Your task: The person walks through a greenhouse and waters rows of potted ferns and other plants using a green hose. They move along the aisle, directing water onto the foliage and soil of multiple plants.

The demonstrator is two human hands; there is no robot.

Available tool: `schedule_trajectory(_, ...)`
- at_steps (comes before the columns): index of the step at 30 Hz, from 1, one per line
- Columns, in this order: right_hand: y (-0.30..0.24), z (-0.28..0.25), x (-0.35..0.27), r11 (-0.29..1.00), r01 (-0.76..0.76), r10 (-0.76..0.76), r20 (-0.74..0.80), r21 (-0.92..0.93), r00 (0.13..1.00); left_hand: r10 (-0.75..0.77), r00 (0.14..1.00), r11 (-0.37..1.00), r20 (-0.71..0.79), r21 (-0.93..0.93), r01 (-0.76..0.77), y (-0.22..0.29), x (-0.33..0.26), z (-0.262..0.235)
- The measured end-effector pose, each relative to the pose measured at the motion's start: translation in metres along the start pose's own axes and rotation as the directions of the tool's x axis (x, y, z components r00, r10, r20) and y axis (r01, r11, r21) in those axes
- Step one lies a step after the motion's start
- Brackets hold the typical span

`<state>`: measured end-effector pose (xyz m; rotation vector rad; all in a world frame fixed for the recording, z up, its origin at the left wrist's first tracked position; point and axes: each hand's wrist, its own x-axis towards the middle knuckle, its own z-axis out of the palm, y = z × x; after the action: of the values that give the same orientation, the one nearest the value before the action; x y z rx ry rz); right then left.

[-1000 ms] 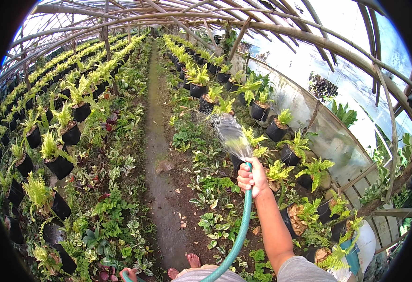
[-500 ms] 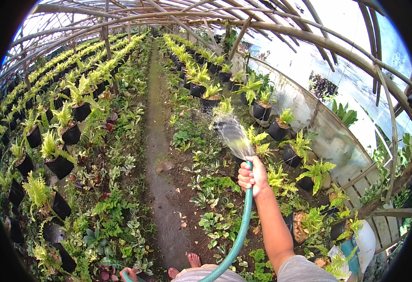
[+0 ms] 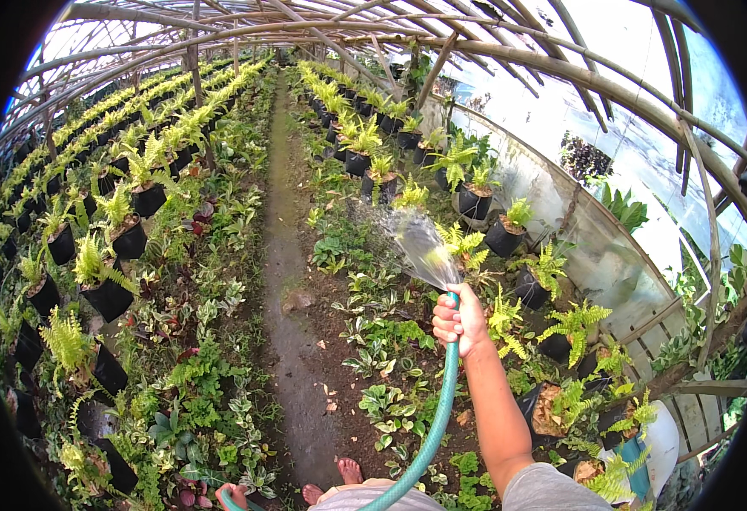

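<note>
Since the earlier frames, the right hand (image 3: 458, 319) had shifted only slightly, staying raised over the right-hand bed, and the water spray (image 3: 416, 243) still fanned up and leftward from the hose end.

I logged the setting from largest to smallest. The bamboo-framed greenhouse roof (image 3: 373, 25) arched over everything, with a translucent plastic wall (image 3: 595, 247) along the right side. A bare dirt path (image 3: 284, 255) ran down the middle, between two planted beds. Rows of ferns in black grow bags (image 3: 109, 294) lined the left bed; a matching row of black bags (image 3: 505, 238) stood along the right wall. These bags were the only packages I saw, plain and unlabelled as far as I could tell. Low variegated ground plants (image 3: 373, 358) filled the soil between path and bags.

The green hose (image 3: 437, 417) rose from the lower edge to the right hand, which was curled tight around its end, fingers wrapped fully round it. The left hand (image 3: 230, 496) showed only partly at the bottom edge, beside a loop of hose; whether it gripped the hose I could not tell. Bare toes (image 3: 349, 470) stood at the near end of the path. A white-and-blue container (image 3: 650, 451) sat low right, half hidden by fronds.
</note>
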<state>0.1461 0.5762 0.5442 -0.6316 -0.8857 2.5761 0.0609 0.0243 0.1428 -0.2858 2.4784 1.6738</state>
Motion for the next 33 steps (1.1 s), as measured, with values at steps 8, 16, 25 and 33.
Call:
schedule_trajectory(8, -0.003, -0.006, 0.003, 1.0, -0.008, 0.009, 0.013, -0.012, 1.0, -0.069, 0.996, 0.998, -0.06, -0.009, 0.069, 0.018, -0.007, 0.001)
schedule_trajectory(16, -0.024, -0.017, 0.021, 0.995, -0.058, 0.064, 0.063, -0.086, 0.996, 0.05, 0.994, 0.996, 0.092, 0.072, -0.057, 0.066, -0.034, 0.005)
schedule_trajectory(25, -0.036, 0.009, 0.035, 0.987, -0.04, 0.058, 0.109, -0.157, 0.992, -0.061, 0.99, 0.926, 0.13, -0.362, 0.105, 0.049, -0.038, 0.019)
schedule_trajectory(33, -0.031, 0.02, 0.043, 0.989, -0.028, 0.041, 0.085, -0.146, 0.996, -0.212, 0.967, 0.791, 0.14, -0.557, 0.254, 0.051, -0.041, 0.019)
